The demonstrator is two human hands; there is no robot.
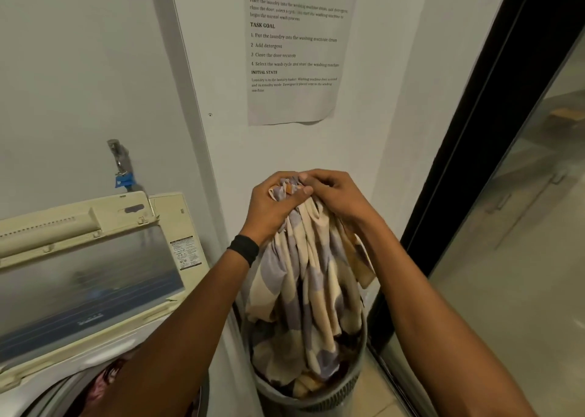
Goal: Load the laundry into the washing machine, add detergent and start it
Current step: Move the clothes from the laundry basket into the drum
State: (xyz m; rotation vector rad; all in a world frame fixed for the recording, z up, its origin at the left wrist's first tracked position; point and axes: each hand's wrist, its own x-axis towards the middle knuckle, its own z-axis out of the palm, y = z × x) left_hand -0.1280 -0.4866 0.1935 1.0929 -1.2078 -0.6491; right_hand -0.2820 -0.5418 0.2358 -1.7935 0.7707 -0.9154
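A cream, lilac and tan checked cloth (311, 283) hangs in a long bunch above the grey slotted laundry basket (319, 399), its lower end still inside with other clothes. My left hand (272, 204) and my right hand (335, 195) both grip the top of the cloth, side by side, raised near the wall. At the lower left stands the top-loading washing machine (47, 388) with its cream lid (85, 277) swung up. A pinkish patterned garment (104, 382) shows in the drum opening, partly hidden by my left forearm.
A tap with a blue hose fitting (122, 169) sticks out of the wall above the machine. A printed task sheet (294, 46) is taped to the wall ahead. A dark-framed glass door (481, 169) runs along the right, close beside the basket.
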